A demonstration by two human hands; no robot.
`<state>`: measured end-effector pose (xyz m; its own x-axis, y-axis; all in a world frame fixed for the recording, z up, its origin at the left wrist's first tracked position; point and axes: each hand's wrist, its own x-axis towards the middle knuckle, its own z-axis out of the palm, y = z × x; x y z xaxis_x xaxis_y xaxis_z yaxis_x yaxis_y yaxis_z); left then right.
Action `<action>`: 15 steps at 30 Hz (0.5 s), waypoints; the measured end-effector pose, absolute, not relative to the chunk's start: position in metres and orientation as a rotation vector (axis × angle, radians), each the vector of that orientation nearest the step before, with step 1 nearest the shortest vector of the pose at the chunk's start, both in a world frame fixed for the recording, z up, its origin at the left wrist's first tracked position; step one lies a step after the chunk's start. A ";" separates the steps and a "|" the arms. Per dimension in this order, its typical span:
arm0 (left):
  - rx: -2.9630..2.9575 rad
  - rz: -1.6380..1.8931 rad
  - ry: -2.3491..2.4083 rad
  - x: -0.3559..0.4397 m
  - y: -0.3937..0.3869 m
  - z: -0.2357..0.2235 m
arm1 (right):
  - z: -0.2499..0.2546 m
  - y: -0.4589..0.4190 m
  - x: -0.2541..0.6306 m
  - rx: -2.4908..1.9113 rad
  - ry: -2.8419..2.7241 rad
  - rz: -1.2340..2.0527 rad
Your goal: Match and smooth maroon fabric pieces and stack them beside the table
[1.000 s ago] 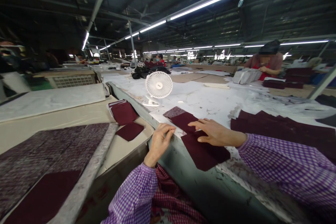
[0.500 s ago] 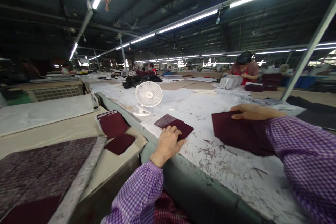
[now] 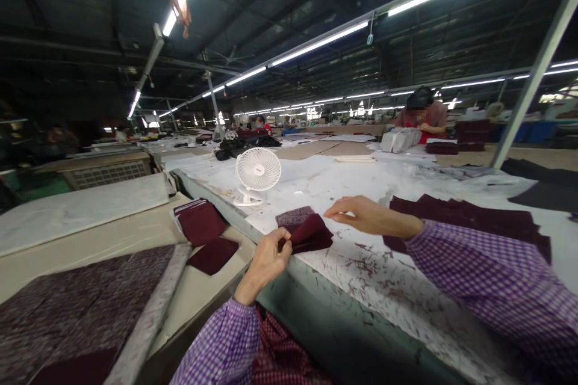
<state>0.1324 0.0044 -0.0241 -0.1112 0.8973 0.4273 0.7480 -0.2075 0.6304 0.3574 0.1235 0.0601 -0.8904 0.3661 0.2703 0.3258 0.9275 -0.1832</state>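
My left hand (image 3: 270, 255) pinches the near left edge of a maroon fabric piece (image 3: 312, 233) at the front edge of the white-covered table (image 3: 361, 277). The piece is partly lifted and bent. Just behind it lies a speckled fabric piece (image 3: 293, 216), partly covered. Reaching in from the right, my right hand (image 3: 361, 215) hovers beside the bent piece, fingers stretched out and holding nothing that I can see. Beneath and behind my right forearm lie several spread maroon pieces (image 3: 474, 222).
A white fan (image 3: 258, 169) stands on the table. On the lower left surface are a stack of maroon pieces (image 3: 198, 222), one loose maroon piece (image 3: 214, 254) and a large speckled panel (image 3: 85, 289). Across the table a person (image 3: 424, 114) works beside pale bundles (image 3: 400, 139).
My left hand has lifted the edge of the small maroon piece, which was lying flat. My right hand has let go of the maroon fabric at right and moved left.
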 end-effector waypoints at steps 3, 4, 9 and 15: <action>2.053 1.179 1.931 0.142 0.010 -0.026 | 0.039 0.111 0.332 -0.352 -2.900 0.139; 2.099 1.156 1.968 0.146 0.013 -0.027 | 0.034 0.109 0.328 -0.317 -2.932 0.160; 2.318 0.915 2.206 0.163 0.025 -0.028 | 0.028 0.106 0.326 -0.191 -2.946 0.354; 2.245 0.893 2.316 0.168 0.030 -0.032 | 0.026 0.115 0.332 -0.277 -2.845 0.575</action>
<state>0.1675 0.0303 -0.0319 -0.0885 0.8645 0.4948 0.9730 -0.0313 0.2288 0.3320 0.1146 0.0260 -0.9569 0.2269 0.1813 0.1387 0.9054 -0.4012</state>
